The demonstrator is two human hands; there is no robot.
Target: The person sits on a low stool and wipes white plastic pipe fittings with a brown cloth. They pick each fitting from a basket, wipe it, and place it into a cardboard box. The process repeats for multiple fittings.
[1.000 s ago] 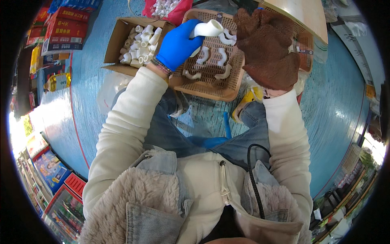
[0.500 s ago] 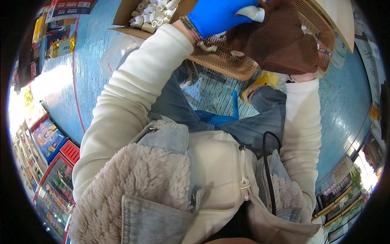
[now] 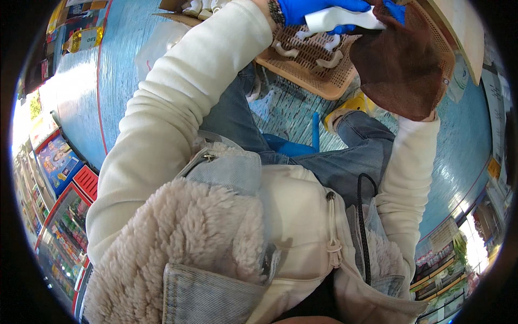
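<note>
My left hand (image 3: 302, 9), in a blue glove, is closed around a smooth white curved piece (image 3: 345, 19) at the upper edge. The piece's right end touches a brown cloth (image 3: 396, 67). That cloth drapes over most of my right hand (image 3: 396, 9); blue fingertips show at its top edge, and the rest is hidden. Below them stands a tan perforated plastic basket (image 3: 302, 80). Several small white curved pieces (image 3: 330, 59) lie in it, partly behind the cloth and my left hand.
A cardboard box (image 3: 175, 19) with white pieces in it is at the upper left, beside a clear plastic bag (image 3: 156, 48). A pale wooden board edge (image 3: 458, 38) stands at the upper right. Something blue (image 3: 288, 146) lies between my legs. Packaged goods (image 3: 59, 162) line the left.
My left hand has shifted right and up, and the white piece now shows lengthwise, against the cloth. My right arm and the cloth have shifted slightly right and down, uncovering more basket pieces.
</note>
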